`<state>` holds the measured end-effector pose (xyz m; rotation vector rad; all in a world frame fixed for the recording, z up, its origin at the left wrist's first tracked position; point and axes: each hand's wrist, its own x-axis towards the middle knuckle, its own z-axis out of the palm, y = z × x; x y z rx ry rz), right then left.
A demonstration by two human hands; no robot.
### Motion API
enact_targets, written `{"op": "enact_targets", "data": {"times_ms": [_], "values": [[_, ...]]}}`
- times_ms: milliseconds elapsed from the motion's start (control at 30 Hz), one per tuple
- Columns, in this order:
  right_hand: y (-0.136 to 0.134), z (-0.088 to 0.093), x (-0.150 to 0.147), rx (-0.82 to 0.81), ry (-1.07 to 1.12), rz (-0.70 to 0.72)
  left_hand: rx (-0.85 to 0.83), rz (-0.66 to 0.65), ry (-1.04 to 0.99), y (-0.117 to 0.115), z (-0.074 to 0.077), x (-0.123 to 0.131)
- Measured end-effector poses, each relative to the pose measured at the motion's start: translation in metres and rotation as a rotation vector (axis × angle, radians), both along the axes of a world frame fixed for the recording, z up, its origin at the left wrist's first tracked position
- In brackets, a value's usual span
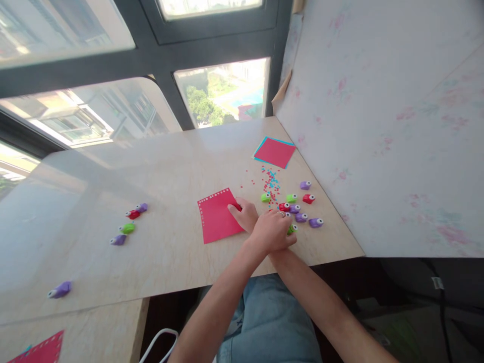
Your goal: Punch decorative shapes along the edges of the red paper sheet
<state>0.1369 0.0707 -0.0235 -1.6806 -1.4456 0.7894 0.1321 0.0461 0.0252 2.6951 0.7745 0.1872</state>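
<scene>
My forearms cross, the left one above the right. My right hand (245, 214) pinches the right edge of a red paper sheet (221, 219), which has small punched holes along its top and left edges. A dark red bit shows between its thumb and fingers, too small to make out. Over the group of craft punches on the right, my left hand (274, 229) has its fingers curled around a green punch (292, 229), partly hidden. Red, purple and green punches lie close by, among them a red punch (308, 198) and a purple punch (316, 222).
Red and blue confetti (271, 179) lies scattered below a stack of coloured paper (276, 152). Several punches, one a green punch (127, 228), sit at the left. Another red sheet (45, 350) is at the lower left. A wall (378, 126) bounds the table's right side.
</scene>
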Motion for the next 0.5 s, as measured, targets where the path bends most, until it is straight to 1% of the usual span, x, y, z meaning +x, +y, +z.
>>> {"op": "enact_targets", "data": {"times_ms": [100,233,300,433,500], "values": [[0.0093,-0.0007,0.0013,0.004,-0.007,0.014,-0.001,-0.023,0.089,0.0024,-0.0003,0.004],[0.0116,-0.0022,0.0016,0.019,0.002,0.024,-0.039,-0.091,0.145,0.0078,0.0025,0.0081],[0.0108,-0.0031,0.0026,0.022,0.015,0.023,-0.047,-0.112,0.148,0.0089,0.003,0.0095],[0.01,-0.0059,0.0042,0.031,0.021,0.036,-0.039,-0.096,0.128,0.0063,0.0006,0.0092],[0.0091,-0.0081,0.003,0.047,0.051,-0.002,-0.016,-0.089,0.075,0.0036,-0.0016,0.0055]]}}
